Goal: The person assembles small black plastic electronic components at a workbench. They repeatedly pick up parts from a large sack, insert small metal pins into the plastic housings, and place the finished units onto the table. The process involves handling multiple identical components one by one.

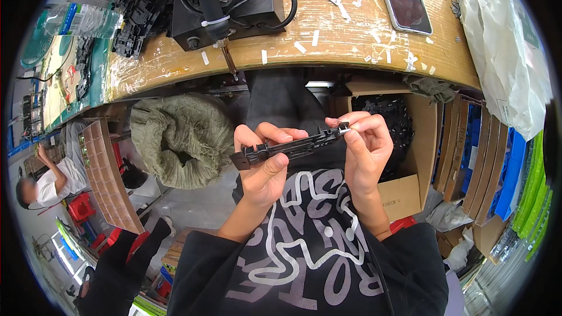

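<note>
A long, narrow black plastic part point(298, 147) with ridges and slots is held up over my lap, tilted slightly up to the right. My left hand point(263, 167) is closed around its left end, thumb on the near side and fingers on the far side. At the other end my right hand point(367, 143) pinches the tip between thumb and fingers. A small white piece point(344, 131) shows at that tip, by the right thumb; its exact kind cannot be made out.
Beyond my hands runs the worktable point(351, 41) with white scraps, a phone point(404, 0), a blue-handled tool point(212, 6) on a black box, and black parts point(137, 6). A green woven sack point(181, 140) stands left, a carton point(424, 134) of black parts right. Another person point(55, 181) sits far left.
</note>
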Demonstrator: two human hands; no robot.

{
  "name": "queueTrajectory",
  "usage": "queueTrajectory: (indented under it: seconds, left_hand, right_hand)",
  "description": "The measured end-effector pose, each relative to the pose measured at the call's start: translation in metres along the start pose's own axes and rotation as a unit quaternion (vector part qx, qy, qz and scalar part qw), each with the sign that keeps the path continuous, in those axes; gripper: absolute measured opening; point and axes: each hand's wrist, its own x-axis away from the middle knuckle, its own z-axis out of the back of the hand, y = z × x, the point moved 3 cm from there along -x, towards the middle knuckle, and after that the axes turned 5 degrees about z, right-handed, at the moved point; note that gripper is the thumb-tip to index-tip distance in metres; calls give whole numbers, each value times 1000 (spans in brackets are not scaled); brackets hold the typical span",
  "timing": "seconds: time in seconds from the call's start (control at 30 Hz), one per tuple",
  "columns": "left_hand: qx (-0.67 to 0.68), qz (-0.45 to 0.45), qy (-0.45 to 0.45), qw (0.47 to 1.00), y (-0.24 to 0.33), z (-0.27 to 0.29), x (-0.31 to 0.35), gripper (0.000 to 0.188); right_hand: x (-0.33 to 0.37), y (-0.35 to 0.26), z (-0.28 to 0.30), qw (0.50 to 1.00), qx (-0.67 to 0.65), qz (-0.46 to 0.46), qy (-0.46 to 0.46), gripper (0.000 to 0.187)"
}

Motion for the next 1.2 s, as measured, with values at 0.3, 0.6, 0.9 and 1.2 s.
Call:
queueTrajectory:
  seconds: [0.3,0.6,0.9,1.2]
  left_hand:
    - [-11,-8,0,1000,2,0,1,27]
    - [-13,-17,-8,1000,3,-1,1,28]
    - [-39,-26,-15,999,6,-3,4,29]
    - [-179,35,-118,976,0,-5,-2,34]
  right_hand:
    - [0,-1,-1,1000,8,-9,-17,10]
    - [2,-1,0,1000,16,-7,-14,10]
    - [4,-2,-1,1000,14,9,-7,11]
    - [-1,0,1,996,-59,-60,35,19]
